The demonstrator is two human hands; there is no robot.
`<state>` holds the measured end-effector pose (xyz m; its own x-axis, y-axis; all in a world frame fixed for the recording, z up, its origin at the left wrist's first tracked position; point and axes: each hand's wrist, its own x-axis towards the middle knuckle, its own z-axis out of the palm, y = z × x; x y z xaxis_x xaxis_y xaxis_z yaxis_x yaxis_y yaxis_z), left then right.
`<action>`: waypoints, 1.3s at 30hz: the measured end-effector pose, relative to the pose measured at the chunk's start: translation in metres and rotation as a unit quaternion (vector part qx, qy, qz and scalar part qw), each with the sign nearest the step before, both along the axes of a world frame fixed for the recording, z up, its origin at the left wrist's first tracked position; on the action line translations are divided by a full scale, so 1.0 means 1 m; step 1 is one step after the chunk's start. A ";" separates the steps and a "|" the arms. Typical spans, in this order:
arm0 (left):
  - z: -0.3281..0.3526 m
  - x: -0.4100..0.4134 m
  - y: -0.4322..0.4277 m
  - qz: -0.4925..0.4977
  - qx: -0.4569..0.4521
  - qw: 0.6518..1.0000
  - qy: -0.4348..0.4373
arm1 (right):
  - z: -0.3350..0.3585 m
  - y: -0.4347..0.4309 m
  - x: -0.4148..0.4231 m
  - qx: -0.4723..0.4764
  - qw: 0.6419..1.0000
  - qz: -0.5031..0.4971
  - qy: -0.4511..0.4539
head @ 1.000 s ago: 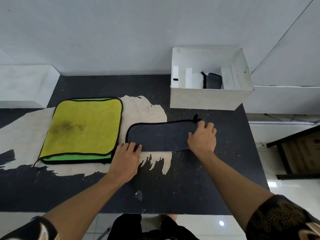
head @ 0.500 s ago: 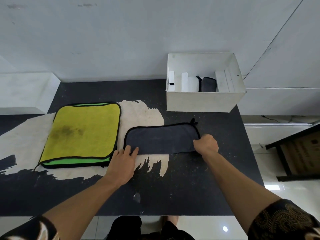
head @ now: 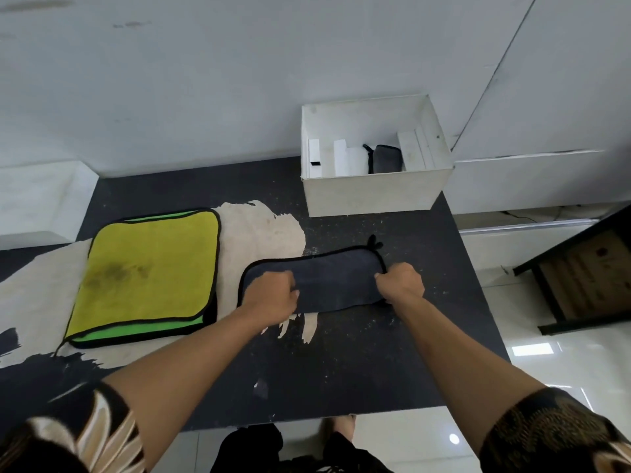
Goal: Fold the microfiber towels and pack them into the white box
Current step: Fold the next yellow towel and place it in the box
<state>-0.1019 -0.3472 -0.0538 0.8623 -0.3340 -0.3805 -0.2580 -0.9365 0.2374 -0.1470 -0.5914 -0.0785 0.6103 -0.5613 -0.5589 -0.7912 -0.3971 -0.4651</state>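
A dark grey towel (head: 336,279) with black trim lies folded into a long strip on the black table (head: 358,363). My left hand (head: 271,295) grips its left end and my right hand (head: 401,281) pinches its right end. Left of it a stack of yellow and green towels (head: 146,278) lies flat. The white box (head: 372,191) stands open at the back right of the table, with a folded dark towel (head: 386,159) and white dividers inside.
A pale worn patch (head: 263,230) covers part of the tabletop under and between the towels. The table's right edge drops to a tiled floor where a dark wooden stand (head: 587,274) sits. A white wall runs behind the table.
My left hand slid onto the grey towel's left end and closed on it. My right hand stays curled on the right end, which it closed on from flat.
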 end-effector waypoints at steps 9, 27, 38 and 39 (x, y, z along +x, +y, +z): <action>0.017 0.027 -0.118 0.287 -0.289 0.876 0.260 | 0.008 0.020 -0.007 -0.007 0.986 0.094 -0.138; 0.014 0.067 -0.040 0.363 -0.268 0.872 0.189 | 0.026 0.091 0.001 0.014 0.912 0.314 -0.264; -0.008 0.076 0.054 0.343 -0.236 0.893 0.169 | 0.007 0.174 0.008 0.004 0.896 0.385 -0.221; -0.010 0.076 0.058 0.337 -0.227 0.898 0.170 | 0.005 0.178 0.008 0.004 0.894 0.392 -0.216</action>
<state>-0.0261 -0.2891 -0.0643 0.7869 0.0329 -0.6161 0.4899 -0.6403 0.5915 -0.1389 -0.4135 -0.0740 0.9746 0.1363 -0.1779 -0.0172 -0.7459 -0.6658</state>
